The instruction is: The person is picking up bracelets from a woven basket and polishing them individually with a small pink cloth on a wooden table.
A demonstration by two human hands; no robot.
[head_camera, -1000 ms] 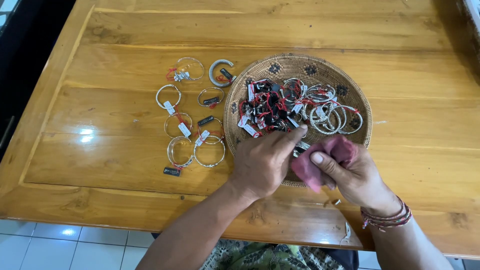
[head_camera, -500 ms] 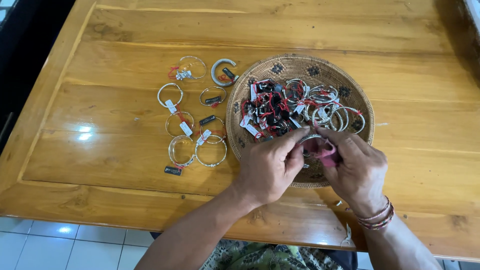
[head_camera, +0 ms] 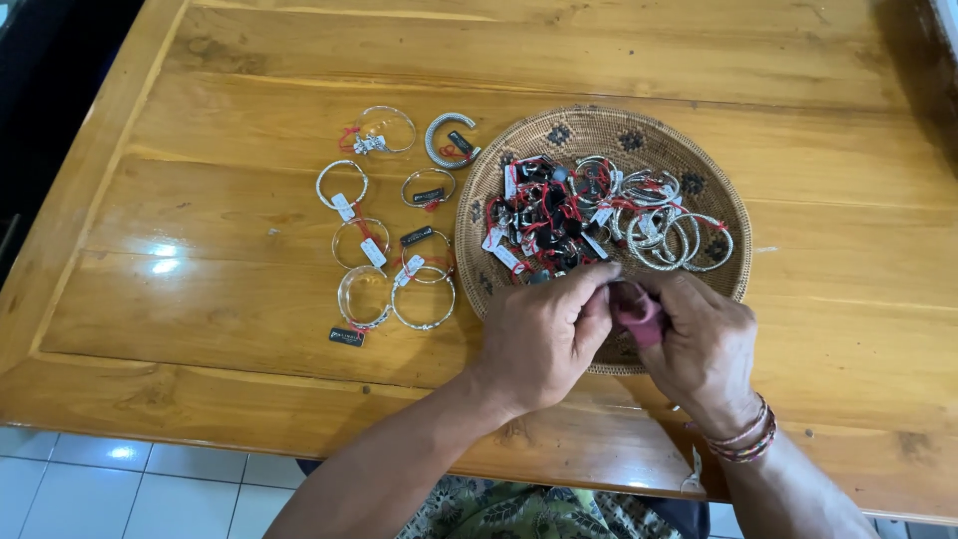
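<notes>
Both my hands meet over the near rim of a round woven basket (head_camera: 718, 190) on a wooden table (head_camera: 249, 299). My left hand (head_camera: 544, 334) pinches a small item against a dark pink cloth (head_camera: 639, 311); the item itself is hidden by my fingers. My right hand (head_camera: 704, 349), with beaded bracelets on its wrist, is wrapped around the cloth. The basket holds a heap of silver bangles with red strings and small tags (head_camera: 599, 210).
Several silver bangles with tags (head_camera: 384, 230) lie in rows on the table left of the basket. The table's near edge (head_camera: 200, 419) runs just below my forearms, with white floor tiles (head_camera: 110, 479) beyond it.
My hands have closed together. The pink cloth, spread out in my right hand a second ago, is now bunched between both hands, and my left fingers have moved onto it.
</notes>
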